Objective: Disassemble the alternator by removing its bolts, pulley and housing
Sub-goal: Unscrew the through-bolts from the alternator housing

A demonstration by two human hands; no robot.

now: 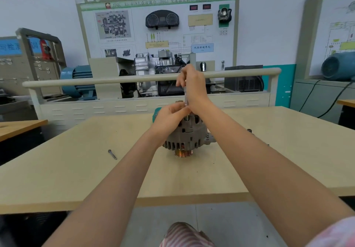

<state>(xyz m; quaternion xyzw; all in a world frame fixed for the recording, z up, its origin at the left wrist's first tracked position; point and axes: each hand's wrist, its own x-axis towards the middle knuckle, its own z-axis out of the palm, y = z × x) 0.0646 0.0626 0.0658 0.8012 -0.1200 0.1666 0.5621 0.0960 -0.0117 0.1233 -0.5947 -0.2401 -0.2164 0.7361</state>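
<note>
Your alternator (187,137) sits near the middle of the pale wooden table (76,170), standing on end with its copper-coloured grooved pulley (183,153) pressed down against the tabletop. The housing (192,141) is grey cast metal, ringed with dark ventilation slots, and a mounting ear juts out on its right side. One loose bolt (112,154) (long, slim, grey) lies flat on the table well to the left of the alternator, its head pointing away from you.
</note>
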